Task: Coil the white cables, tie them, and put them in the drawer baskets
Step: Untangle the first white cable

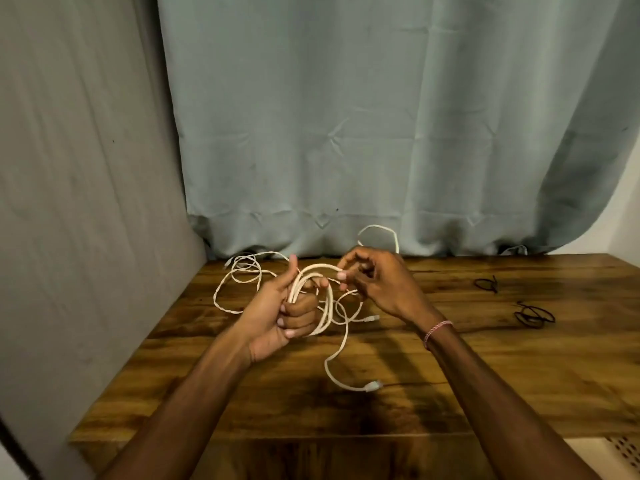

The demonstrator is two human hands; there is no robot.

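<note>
My left hand (280, 317) grips a partly wound coil of white cable (320, 271) above the wooden table (485, 375), fingers curled round the bundled loops. My right hand (377, 278) pinches the top strand of that coil between thumb and fingertips. A loose tail (341, 362) hangs down from the coil and ends in a white plug (373, 386) on the table. More white cable (242, 271) lies tangled on the table behind my left hand, and one loop (379, 230) rises behind my right hand. No drawer or basket is in view.
Two black ties lie on the table at the right, one (487, 284) farther back and one (533, 315) nearer. A grey-green curtain (381, 133) hangs behind the table. A grey cloth panel (86, 202) closes the left side. A perforated panel (623, 455) shows at the bottom right.
</note>
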